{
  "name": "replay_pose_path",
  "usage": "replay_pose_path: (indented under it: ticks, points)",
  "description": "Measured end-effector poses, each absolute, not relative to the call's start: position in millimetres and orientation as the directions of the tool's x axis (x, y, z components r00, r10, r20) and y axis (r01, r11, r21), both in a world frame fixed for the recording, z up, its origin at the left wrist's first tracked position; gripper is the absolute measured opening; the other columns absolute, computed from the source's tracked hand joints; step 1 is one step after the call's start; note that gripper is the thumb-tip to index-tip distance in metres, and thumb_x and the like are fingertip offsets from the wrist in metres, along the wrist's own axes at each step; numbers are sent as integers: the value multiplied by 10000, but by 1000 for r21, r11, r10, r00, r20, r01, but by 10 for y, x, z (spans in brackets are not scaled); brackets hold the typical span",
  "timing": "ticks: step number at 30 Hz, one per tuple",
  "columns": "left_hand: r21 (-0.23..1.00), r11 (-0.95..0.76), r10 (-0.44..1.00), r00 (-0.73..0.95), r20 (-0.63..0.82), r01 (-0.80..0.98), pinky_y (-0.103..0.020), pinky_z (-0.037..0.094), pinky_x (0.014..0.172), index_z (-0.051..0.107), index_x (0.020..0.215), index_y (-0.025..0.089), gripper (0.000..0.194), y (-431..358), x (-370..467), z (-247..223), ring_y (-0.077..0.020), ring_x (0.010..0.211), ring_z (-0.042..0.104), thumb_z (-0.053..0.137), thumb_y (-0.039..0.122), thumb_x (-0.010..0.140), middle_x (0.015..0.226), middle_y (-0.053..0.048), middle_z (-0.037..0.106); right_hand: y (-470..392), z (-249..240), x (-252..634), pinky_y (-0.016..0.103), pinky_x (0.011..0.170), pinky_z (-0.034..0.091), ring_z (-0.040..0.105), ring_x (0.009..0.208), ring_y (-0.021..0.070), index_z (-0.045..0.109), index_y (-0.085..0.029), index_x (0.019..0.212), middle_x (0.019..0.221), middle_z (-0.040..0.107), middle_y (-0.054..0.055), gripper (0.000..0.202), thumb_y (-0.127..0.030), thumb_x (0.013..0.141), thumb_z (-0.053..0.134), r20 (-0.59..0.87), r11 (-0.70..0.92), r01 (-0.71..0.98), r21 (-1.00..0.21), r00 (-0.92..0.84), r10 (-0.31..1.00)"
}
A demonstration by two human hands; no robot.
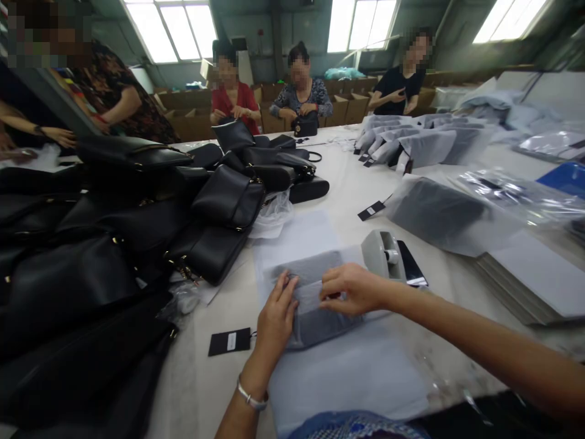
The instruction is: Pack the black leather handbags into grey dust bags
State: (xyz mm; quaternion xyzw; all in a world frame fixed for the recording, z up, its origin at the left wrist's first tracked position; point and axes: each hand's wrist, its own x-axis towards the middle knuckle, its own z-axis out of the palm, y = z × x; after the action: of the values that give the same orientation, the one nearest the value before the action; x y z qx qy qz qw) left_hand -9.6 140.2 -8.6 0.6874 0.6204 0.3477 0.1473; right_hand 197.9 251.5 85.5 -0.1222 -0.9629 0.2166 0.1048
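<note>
Head view: a wrapped bundle (pixel 315 317), grey and soft-edged where a dark item shows dimly through thin white paper, is held on the table (pixel 347 183) directly in front of the wearer. The left hand (pixel 276 317) is laid flat on the bundle's left end, fingers spread and pressing down, nothing clasped. The right hand (pixel 351 289) is curled over the upper edge, its fingertips pinched together on a fold of the wrapping; what exactly lies under them cannot be told.

The step in hand is judged to be the folding-over and holding-down of the paper around the item. For the fold to be kept, steady pressure from the flat hand would be called for while the pinched flap is drawn snug.

A loose tissue sheet (pixel 347 372) is spread beneath and nearer than the grip. A tape dispenser (pixel 381 253) stands just beyond the right hand. A black hang tag (pixel 230 341) lies left of the left wrist, and a pile of black bags (pixel 137 231) is heaped farther left.
</note>
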Motion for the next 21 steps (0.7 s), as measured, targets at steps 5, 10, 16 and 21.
replay_pose_path:
  ticks: [5, 10, 16, 21]
  points:
    - [737, -144, 968, -59, 243, 660, -411, 497, 1048, 372, 1470, 281, 591, 1424, -138, -165, -247, 1362, 456, 527, 140, 918, 1568, -75, 344, 2823, 773, 1377, 255, 549, 352, 641, 679, 174, 716, -200, 777, 744, 715, 29, 189, -353, 849, 633, -130, 972, 160, -174, -982, 139]
    - [765, -147, 967, -70, 244, 627, -408, 515, 1030, 303, 1501, 294, 640, 1422, -147, -203, -240, 1383, 427, 518, 135, 920, 1562, -73, 356, 2795, 846, 1090, 281, 599, 401, 691, 711, 241, 730, -169, 880, 749, 737, 98, 268, -425, 827, 675, -336, 976, 209, 52, -917, 214]
    - [762, -155, 968, -58, 244, 629, -395, 520, 1023, 290, 1506, 282, 630, 1441, -141, -192, -226, 1404, 394, 505, 148, 929, 1563, -75, 353, 3085, 857, 1134, 310, 635, 438, 694, 771, 299, 695, -139, 970, 807, 730, 149, 673, -737, 661, 696, -305, 888, 457, 56, -839, 451]
    - [699, -150, 968, -38, 246, 699, -383, 496, 1051, 376, 1469, 251, 570, 1429, -143, -152, -217, 1373, 443, 486, 120, 925, 1552, -81, 374, 3132, 803, 1586, 295, 668, 451, 681, 822, 241, 666, -201, 980, 898, 730, 78, 305, -481, 923, 558, -104, 685, 727, -53, -686, 720]
